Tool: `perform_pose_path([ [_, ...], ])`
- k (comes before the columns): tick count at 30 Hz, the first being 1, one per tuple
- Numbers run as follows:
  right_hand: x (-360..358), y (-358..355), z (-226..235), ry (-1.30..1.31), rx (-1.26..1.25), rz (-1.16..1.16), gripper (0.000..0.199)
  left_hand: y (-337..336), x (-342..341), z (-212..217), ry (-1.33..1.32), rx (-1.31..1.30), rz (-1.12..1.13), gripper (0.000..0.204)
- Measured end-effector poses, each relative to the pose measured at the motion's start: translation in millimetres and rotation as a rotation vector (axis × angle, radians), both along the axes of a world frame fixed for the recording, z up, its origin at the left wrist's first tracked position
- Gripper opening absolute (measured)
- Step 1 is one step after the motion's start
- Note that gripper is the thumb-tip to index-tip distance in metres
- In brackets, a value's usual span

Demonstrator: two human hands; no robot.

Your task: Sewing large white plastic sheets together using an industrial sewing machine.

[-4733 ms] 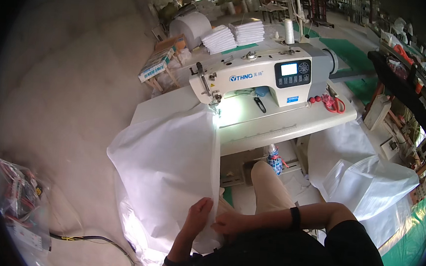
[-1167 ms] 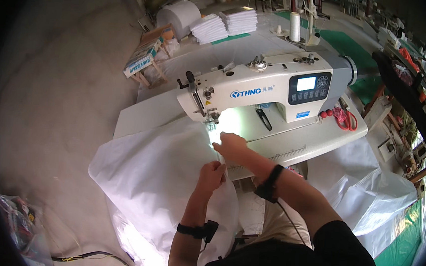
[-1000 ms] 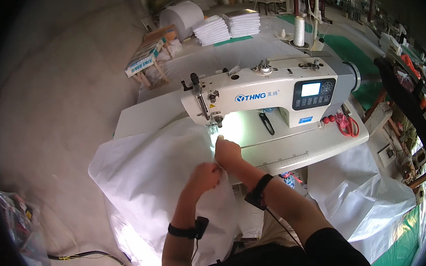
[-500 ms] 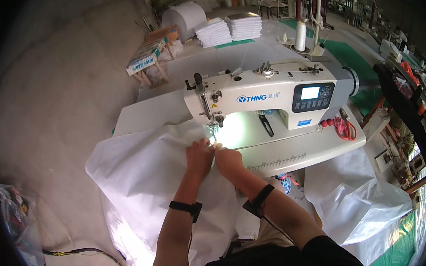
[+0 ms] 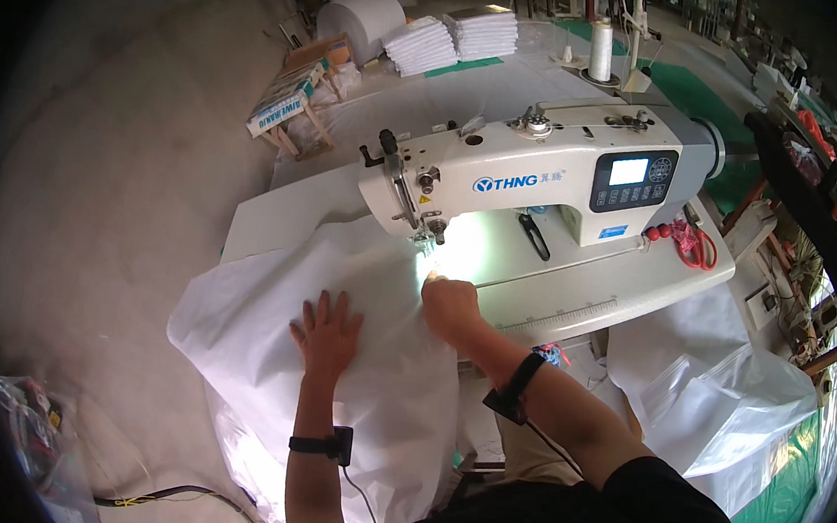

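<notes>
A large white sheet (image 5: 259, 293), probably fabric or woven plastic, is spread over the left of the sewing machine (image 5: 520, 161) bed and hangs down toward me. My left hand (image 5: 328, 338) lies flat on it with fingers spread. Just in front of the lit needle area, my right hand (image 5: 451, 308) is closed, its thumb and fingers pinching the right edge of the sheet. Glare from the machine's lamp washes out the needle and presser foot (image 5: 427, 247).
Black thread snips (image 5: 533, 237) and red-handled scissors (image 5: 697, 248) lie on the machine bed. A thread cone (image 5: 600, 50) stands behind the machine. More white sheeting (image 5: 703, 392) hangs at the right. Stacked white sheets (image 5: 421, 47) and a big roll (image 5: 362, 23) are farther back.
My left hand has left the needle area, moving left and toward me, and its fingers have spread on the sheet. My right hand stays by the needle. The view has shifted slightly.
</notes>
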State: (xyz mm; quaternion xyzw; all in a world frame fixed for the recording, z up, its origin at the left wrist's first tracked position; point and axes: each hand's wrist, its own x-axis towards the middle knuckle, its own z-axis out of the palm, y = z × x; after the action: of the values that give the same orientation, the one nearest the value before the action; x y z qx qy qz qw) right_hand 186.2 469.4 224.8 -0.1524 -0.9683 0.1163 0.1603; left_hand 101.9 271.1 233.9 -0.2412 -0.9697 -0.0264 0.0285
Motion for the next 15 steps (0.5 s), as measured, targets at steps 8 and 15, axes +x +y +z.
perform_pose_path([
  [8, -22.5, 13.3, 3.2, -0.123, -0.112, -0.042, 0.010, 24.7, -51.9, -3.4, 0.067, 0.045, -0.100, 0.057],
  [15, 42.7, -25.6, -2.6, -0.007, -0.662, -0.125, 0.020, 25.6, -63.1, 5.5, 0.017, -0.049, 0.067, 0.058],
])
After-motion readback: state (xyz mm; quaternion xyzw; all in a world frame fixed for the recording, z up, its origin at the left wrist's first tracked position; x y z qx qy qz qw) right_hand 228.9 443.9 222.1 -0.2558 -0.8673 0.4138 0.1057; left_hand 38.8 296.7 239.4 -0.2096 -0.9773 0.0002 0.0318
